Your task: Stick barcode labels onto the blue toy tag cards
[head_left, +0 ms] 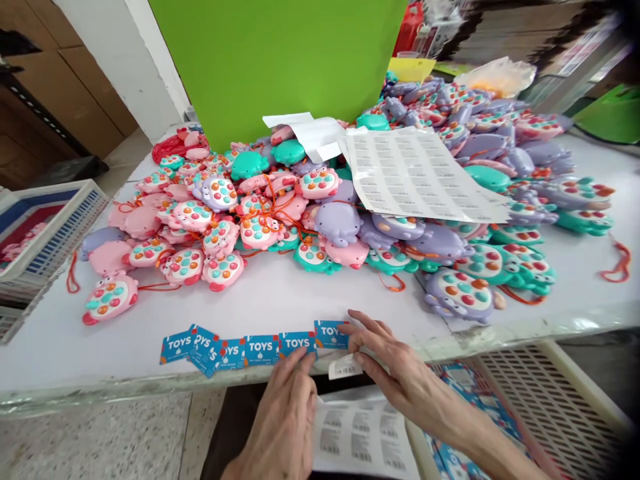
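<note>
Blue TOYS cards (261, 349) lie in a row along the table's front edge, a few overlapping at the left end. My left hand (287, 417) is at a sheet of barcode labels (357, 437) below the edge; its fingertips touch or nearly touch a blue card, and its thumb is hidden. Over the rightmost card (327, 335), my right hand (387, 363) has its fingers bent, with thumb and index finger closed on a small white barcode label (345, 367). Part of that card is covered by my right fingers.
Pink, teal and purple animal toys (337, 223) are heaped across the table (140, 340). More label sheets (415, 173) lie on them. A green panel (280, 60) stands behind. Baskets flank the table, at left (75, 220) and lower right (565, 393).
</note>
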### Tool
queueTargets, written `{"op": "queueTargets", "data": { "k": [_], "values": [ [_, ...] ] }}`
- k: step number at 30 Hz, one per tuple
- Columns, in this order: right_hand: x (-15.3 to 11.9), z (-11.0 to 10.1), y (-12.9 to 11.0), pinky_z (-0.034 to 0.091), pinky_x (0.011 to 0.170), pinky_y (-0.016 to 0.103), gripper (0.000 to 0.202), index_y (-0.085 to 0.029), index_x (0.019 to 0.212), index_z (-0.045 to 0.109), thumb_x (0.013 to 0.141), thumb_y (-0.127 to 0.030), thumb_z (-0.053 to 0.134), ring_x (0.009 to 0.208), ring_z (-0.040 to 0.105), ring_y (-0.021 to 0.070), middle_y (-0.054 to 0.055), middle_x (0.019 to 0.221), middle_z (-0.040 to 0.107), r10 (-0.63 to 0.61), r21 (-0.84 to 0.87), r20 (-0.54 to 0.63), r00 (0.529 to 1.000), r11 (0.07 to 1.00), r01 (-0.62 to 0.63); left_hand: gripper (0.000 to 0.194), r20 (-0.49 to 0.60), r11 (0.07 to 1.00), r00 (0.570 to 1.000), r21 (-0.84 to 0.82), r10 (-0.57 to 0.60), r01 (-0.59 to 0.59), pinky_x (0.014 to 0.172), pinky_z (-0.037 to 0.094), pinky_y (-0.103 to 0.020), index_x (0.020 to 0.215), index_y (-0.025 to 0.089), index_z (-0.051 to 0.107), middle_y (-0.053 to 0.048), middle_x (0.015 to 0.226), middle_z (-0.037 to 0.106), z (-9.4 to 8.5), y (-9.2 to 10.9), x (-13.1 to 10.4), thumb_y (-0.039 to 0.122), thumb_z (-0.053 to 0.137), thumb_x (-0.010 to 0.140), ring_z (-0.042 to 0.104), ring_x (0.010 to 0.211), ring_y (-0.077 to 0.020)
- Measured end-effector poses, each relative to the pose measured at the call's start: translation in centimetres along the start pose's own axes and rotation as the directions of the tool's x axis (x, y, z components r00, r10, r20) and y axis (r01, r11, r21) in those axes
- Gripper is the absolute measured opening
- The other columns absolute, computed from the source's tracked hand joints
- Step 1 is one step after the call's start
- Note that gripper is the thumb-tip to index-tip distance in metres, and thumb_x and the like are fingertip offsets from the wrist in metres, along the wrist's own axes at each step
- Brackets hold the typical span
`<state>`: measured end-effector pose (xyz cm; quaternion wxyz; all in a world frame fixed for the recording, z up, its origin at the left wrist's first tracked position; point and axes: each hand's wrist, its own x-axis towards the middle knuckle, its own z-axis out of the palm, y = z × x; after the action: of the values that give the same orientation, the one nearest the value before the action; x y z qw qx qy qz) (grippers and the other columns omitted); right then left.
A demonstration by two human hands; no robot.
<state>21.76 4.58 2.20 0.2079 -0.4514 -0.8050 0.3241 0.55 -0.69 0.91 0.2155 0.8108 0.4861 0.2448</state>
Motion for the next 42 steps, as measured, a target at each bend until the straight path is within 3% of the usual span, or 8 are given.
{"op": "queueTargets", "data": {
  "k": [6, 10, 15, 17, 21, 27, 42],
  "values": [
    [-0.6, -0.8, 1.2, 0.036, 0.105, 0.050, 0.021, -0.023, 0.110, 0.051, 0.093, -0.021, 0.038, 0.134, 0.032, 0.0228, 0.008, 0.109, 0.065, -0.024, -0.003, 0.051, 0.998, 1.000, 0.024, 0.037, 0.031, 0.986, 0.999, 0.167, 0.013, -0.018, 0.092, 0.049, -0.049, 0.124, 0.013, 0.039, -0.018, 0.128, 0.055, 0.1, -0.7, 0.0, 0.009, 0.034, 0.088, 0.047, 0.123, -0.0278],
    [-0.1, -1.6, 0.9, 0.045, 0.097, 0.046, 0.013, -0.024, 0.085, 0.055, 0.091, -0.031, 0.046, 0.131, 0.037, 0.0261, 0.009, 0.120, 0.062, 0.091, 0.073, -0.053, 0.994, 0.994, -0.087, 0.029, 0.041, 0.995, 0.998, 0.088, 0.047, -0.051, 0.094, 0.048, -0.049, 0.111, 0.016, 0.048, -0.015, 0.130, 0.054, 0.4, -0.3, 0.3, 0.008, 0.034, 0.087, 0.046, 0.124, -0.0279],
    [1.5, -0.8, 0.6, 0.041, 0.097, 0.052, 0.019, -0.022, 0.078, 0.061, 0.089, -0.032, 0.050, 0.128, 0.040, 0.0281, 0.011, 0.127, 0.056, 0.198, 0.159, -0.174, 0.965, 0.972, -0.171, 0.028, 0.037, 0.995, 0.995, -0.016, 0.094, -0.094, 0.087, 0.052, -0.043, 0.107, 0.017, 0.049, -0.015, 0.111, 0.063, 0.2, 0.1, 1.4, 0.006, 0.036, 0.084, 0.056, 0.110, -0.0266],
    [2.0, -0.4, 0.6, 0.042, 0.097, 0.051, 0.019, -0.021, 0.077, 0.062, 0.089, -0.029, 0.050, 0.130, 0.036, 0.0283, 0.011, 0.129, 0.054, 0.196, 0.154, -0.170, 0.966, 0.973, -0.170, 0.029, 0.044, 0.994, 0.993, -0.024, 0.107, -0.106, 0.082, 0.055, -0.039, 0.106, 0.018, 0.048, -0.014, 0.101, 0.066, -0.3, 0.1, 1.8, 0.006, 0.036, 0.082, 0.060, 0.101, -0.0249],
    [2.7, -0.3, 0.9, 0.042, 0.096, 0.050, 0.018, -0.020, 0.075, 0.062, 0.088, -0.023, 0.050, 0.131, 0.034, 0.0286, 0.012, 0.130, 0.053, 0.174, 0.101, -0.129, 0.976, 0.982, -0.162, 0.024, 0.067, 0.989, 0.987, 0.006, 0.145, -0.146, 0.082, 0.055, -0.037, 0.093, 0.020, 0.049, -0.013, 0.108, 0.066, -1.0, -0.2, 1.9, 0.003, 0.037, 0.082, 0.058, 0.105, -0.0242],
    [3.0, -0.8, 1.4, 0.043, 0.096, 0.049, 0.018, -0.019, 0.074, 0.060, 0.088, -0.018, 0.048, 0.129, 0.036, 0.0284, 0.012, 0.129, 0.053, 0.119, -0.003, -0.095, 0.988, 0.993, -0.120, 0.022, 0.059, 0.966, 0.964, 0.004, 0.258, -0.259, 0.086, 0.052, -0.039, 0.091, 0.017, 0.050, -0.014, 0.114, 0.064, -0.4, -1.1, 2.2, 0.002, 0.036, 0.084, 0.056, 0.105, -0.0250],
    [3.3, -0.7, 1.3, 0.043, 0.095, 0.051, 0.017, -0.018, 0.072, 0.060, 0.085, -0.012, 0.052, 0.126, 0.038, 0.0296, 0.014, 0.125, 0.054, 0.077, -0.098, -0.075, 0.994, 0.992, -0.084, 0.021, 0.046, 0.950, 0.951, 0.048, 0.305, -0.307, 0.087, 0.050, -0.037, 0.087, 0.017, 0.050, -0.014, 0.118, 0.063, -0.1, -1.7, 2.3, 0.006, 0.033, 0.091, 0.056, 0.103, -0.0235]
  ]
}}
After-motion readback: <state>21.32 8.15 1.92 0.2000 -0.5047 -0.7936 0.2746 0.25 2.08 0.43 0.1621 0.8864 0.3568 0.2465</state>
